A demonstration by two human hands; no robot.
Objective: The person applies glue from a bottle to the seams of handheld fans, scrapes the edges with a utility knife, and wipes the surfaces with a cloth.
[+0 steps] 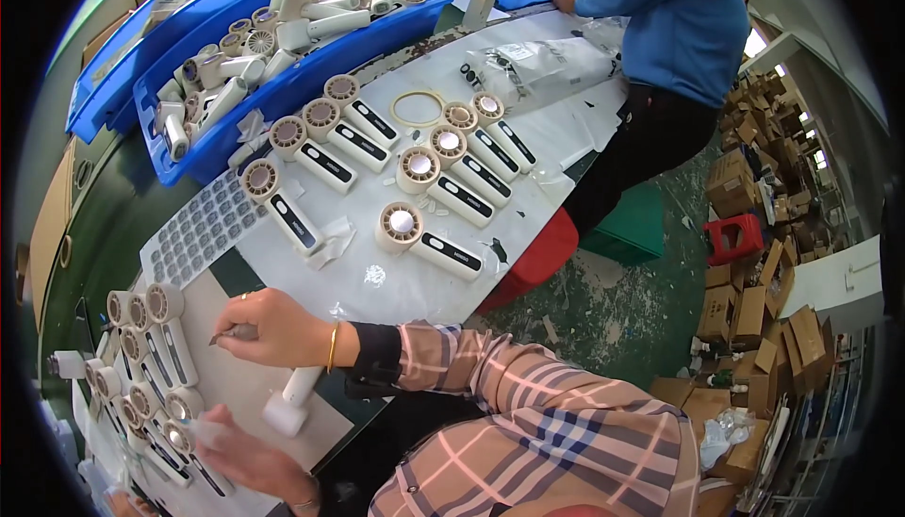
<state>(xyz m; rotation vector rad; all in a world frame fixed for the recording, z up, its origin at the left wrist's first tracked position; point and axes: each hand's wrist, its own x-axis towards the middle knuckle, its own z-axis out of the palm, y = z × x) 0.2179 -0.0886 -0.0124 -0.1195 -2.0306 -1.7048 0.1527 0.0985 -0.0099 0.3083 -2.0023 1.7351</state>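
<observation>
Right hand (271, 328) at eight o'clock, with thumb and fingertips drawn narrow around a small dark piece (243, 332); points toward nine o'clock from the fingertips. Left hand (243, 453) at half past seven, blurred, with bent fingers; impossible to tell whether holding anything. One white handheld device (286, 413), at five o'clock from the right fingers and two o'clock from the left; lies on a beige board (247, 387), touching neither hand's fingers. White fans (177, 352) with round beige heads, clustered near the left fingertips toward ten o'clock. Containers: blue tub (325, 72) at eleven o'clock, heaped with similar fans; blue tray (99, 107) alongside at ten, contents unclear; open carton (702, 408) at four, with clear plastic (724, 434) inside.
</observation>
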